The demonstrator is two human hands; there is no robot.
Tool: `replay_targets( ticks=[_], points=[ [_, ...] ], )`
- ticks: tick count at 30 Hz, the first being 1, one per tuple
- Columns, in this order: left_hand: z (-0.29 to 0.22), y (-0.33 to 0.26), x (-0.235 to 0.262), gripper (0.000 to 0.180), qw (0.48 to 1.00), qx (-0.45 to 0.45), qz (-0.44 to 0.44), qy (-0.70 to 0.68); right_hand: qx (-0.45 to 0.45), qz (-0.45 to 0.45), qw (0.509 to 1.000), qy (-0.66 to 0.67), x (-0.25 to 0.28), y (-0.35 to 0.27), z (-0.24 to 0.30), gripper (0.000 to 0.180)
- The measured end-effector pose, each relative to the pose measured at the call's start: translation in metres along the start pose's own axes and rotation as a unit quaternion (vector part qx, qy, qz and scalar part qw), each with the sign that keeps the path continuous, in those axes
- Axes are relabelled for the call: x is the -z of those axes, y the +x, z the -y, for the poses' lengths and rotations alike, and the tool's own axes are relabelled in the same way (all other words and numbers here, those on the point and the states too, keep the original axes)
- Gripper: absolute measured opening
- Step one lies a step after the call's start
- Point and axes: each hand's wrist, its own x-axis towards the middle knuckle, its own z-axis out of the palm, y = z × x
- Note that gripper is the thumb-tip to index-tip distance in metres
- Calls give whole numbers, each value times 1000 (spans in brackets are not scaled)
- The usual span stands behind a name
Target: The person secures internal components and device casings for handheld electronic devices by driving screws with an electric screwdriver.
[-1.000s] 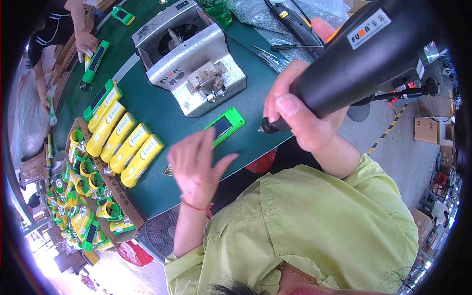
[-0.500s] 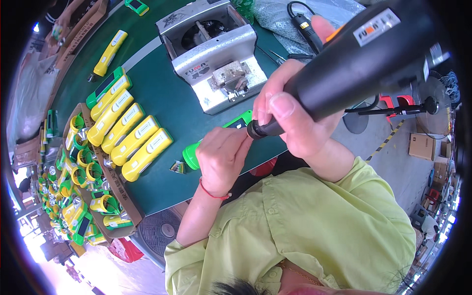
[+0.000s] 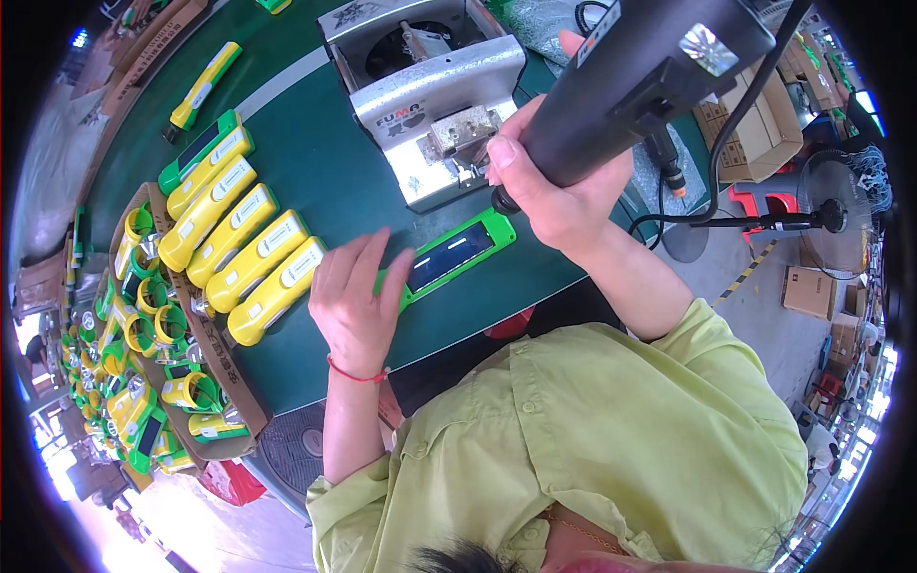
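My right hand [image 3: 573, 196] is wrapped round a black electric screwdriver [image 3: 611, 100]. Its dark nose end hangs just over or at the far right end of a green flashlight body [image 3: 451, 256]; I cannot tell whether they touch. That body lies slantwise on the green table, its dark solar panel facing up. Over its near left end is my left hand [image 3: 355, 304], fingers stretched and thumb apart, the thumb beside the green casing. The hand hides that end of the flashlight. Several yellow-and-green flashlights [image 3: 277, 291] lie in a row to the left.
Beyond my hands stands a silver metal fixture [image 3: 430, 105]. At the left, a cardboard box [image 3: 224, 368] holds many yellow-and-green flashlight shells. Another flashlight [image 3: 205, 86] lies farther back. A second black power tool [image 3: 662, 158] and a fan [image 3: 836, 215] are at the right.
My left hand has moved left from the screwdriver's tip and its fingers have opened out, uncovering the solar panel. The screwdriver has swung more upright. The silver reflector by the flashlight is out of sight.
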Motion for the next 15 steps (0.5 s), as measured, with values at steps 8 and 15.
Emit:
replay_targets(
  ticks=[8,15],
  points=[
    [8,-34,13,55,997,2,80,-7,-53,-5,997,49,-4,-11,-6,60],
    [5,-34,17,55,994,-35,98,36,80,42,993,-80,-4,-18,-25,66]
  ],
)
